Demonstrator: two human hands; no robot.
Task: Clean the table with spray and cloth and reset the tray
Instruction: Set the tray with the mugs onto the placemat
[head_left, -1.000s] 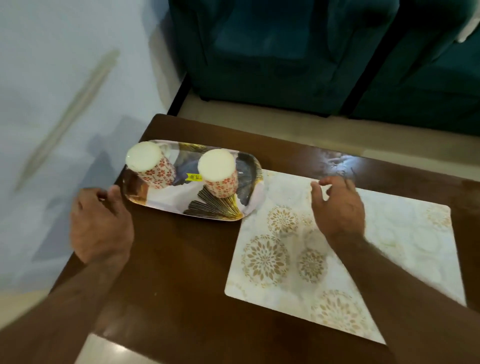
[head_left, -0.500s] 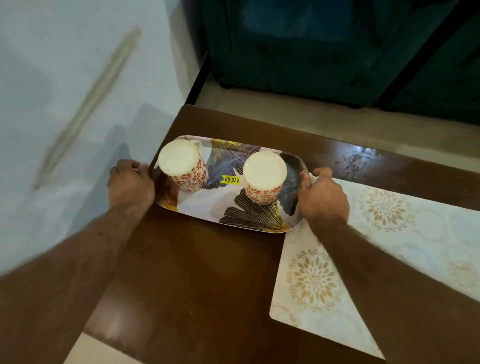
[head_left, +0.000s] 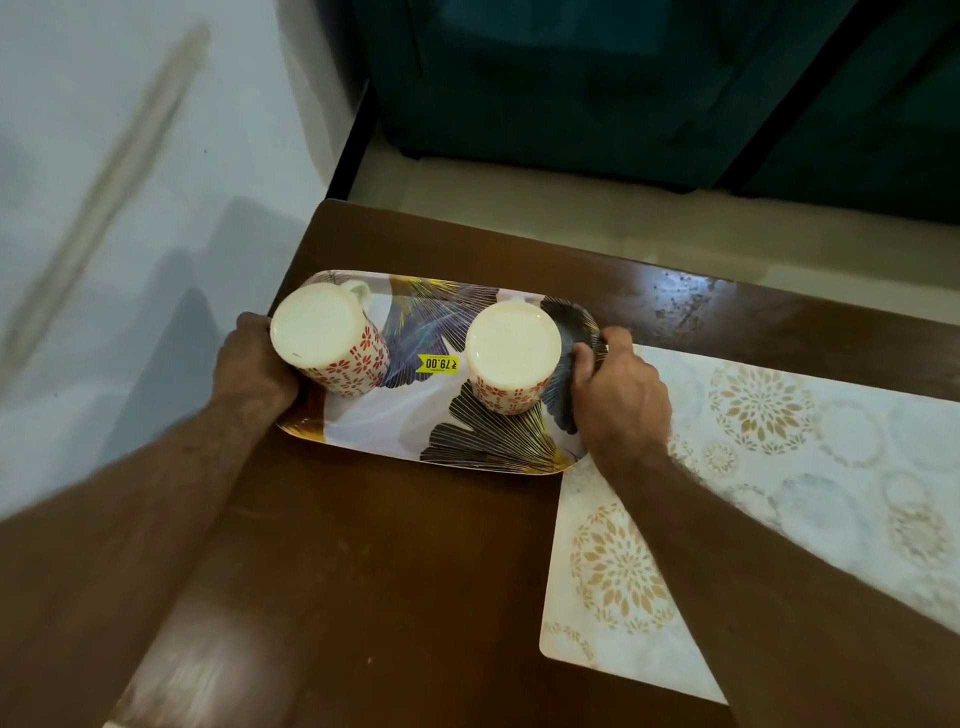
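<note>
Hands on both short ends of the tray right now. Left hand (head_left: 254, 369) is wrapped around the left end, fingers hidden under the rim and behind the mug, so it looks clamped on but I can't see the fingertips. Right hand (head_left: 618, 400) has its thumb hooked over the right rim and the fingers curled round the edge, gripping it.

It's a long rounded-rectangle tray with a white ground and dark and gold leaf print (head_left: 405, 421), with a yellow price sticker (head_left: 439, 364) in the middle. It sits at the left end of the dark brown wooden table (head_left: 363, 561), its right end just over the corner of a pale placemat with gold flower medallions (head_left: 779, 467).

Two white mugs with red flower pattern stand upside down on it, left one (head_left: 324, 340) and right one (head_left: 511, 358), well apart. Smudgy marks (head_left: 680, 301) on the tabletop beyond the right hand.
</note>
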